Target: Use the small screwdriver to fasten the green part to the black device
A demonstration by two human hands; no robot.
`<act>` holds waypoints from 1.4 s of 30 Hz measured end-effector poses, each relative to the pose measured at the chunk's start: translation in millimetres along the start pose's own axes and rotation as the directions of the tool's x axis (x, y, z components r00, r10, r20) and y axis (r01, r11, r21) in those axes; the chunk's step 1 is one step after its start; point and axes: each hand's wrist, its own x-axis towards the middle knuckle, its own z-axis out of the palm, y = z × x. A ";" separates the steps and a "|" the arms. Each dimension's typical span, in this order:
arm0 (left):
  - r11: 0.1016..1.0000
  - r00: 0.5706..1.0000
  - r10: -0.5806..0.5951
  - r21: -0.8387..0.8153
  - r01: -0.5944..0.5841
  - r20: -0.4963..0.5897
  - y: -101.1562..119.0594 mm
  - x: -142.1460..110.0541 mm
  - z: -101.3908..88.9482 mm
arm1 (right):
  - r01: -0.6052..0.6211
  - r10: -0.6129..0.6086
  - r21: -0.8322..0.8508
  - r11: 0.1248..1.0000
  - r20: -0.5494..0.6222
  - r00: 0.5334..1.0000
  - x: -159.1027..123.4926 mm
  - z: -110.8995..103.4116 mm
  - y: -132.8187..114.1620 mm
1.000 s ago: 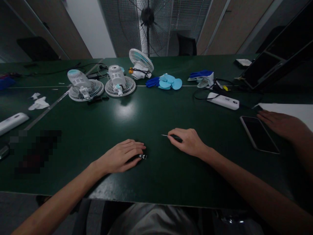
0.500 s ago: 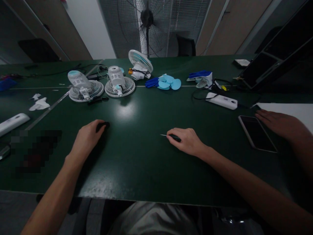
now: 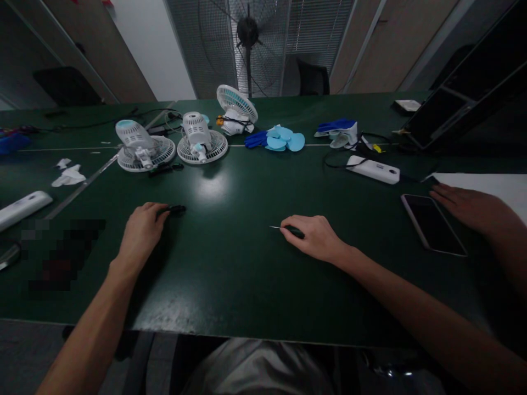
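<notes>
My left hand (image 3: 142, 230) rests on the left part of the dark green table (image 3: 230, 241). Its thumb and fingertips close on the left end of a small black object (image 3: 178, 209), whose kind I cannot make out. Right of the middle, my right hand (image 3: 315, 236) lies on the tabletop, fingers wrapped round the dark handle of a small screwdriver (image 3: 295, 231). The thin metal shaft points left.
Partly dismantled white fans (image 3: 201, 148) stand at the back, with light blue fan blades (image 3: 284, 138) and gloves (image 3: 340, 131) beside them. At right lie a phone (image 3: 433, 225), a white handheld case (image 3: 374, 169) and another person's hand (image 3: 473, 208).
My left hand has moved left and away from me with the small black object, then drawn back slightly, exposing more of it. My right hand keeps its place with the screwdriver.
</notes>
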 end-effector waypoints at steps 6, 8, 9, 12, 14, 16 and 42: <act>0.998 0.999 -0.039 -0.048 0.040 0.010 0.1 -0.9 -2.0 | 0.000 0.000 0.009 1.000 0.004 1.000 -1.0 1.8 2.4; 0.999 0.999 -0.035 -0.034 0.035 0.000 0.0 -0.1 -0.9 | 0.001 -0.001 0.008 1.000 0.000 1.000 -1.1 1.7 2.2; 0.999 0.999 -0.041 -0.033 0.041 -0.004 0.2 0.2 -0.5 | 0.002 -0.002 0.006 1.000 -0.002 1.000 -1.0 1.5 1.9; 0.992 0.994 -0.109 -0.069 0.107 -0.032 2.6 0.5 -0.7 | 0.000 0.000 -0.001 1.000 -0.002 1.000 -0.7 0.4 0.5; 0.980 0.983 -0.161 -0.134 0.149 -0.085 6.1 -0.2 -2.5 | -0.004 0.004 -0.004 1.000 0.002 1.000 -0.4 -0.4 -0.4; 0.968 0.974 -0.174 -0.205 0.143 -0.142 10.6 -1.1 -4.7 | -0.006 0.006 -0.004 1.000 0.006 1.000 0.0 -1.1 -1.2; 0.951 0.996 -0.067 -0.305 0.048 -0.052 13.8 3.4 -0.7 | -0.005 0.005 0.000 1.000 0.010 1.000 -1.1 -1.8 -2.4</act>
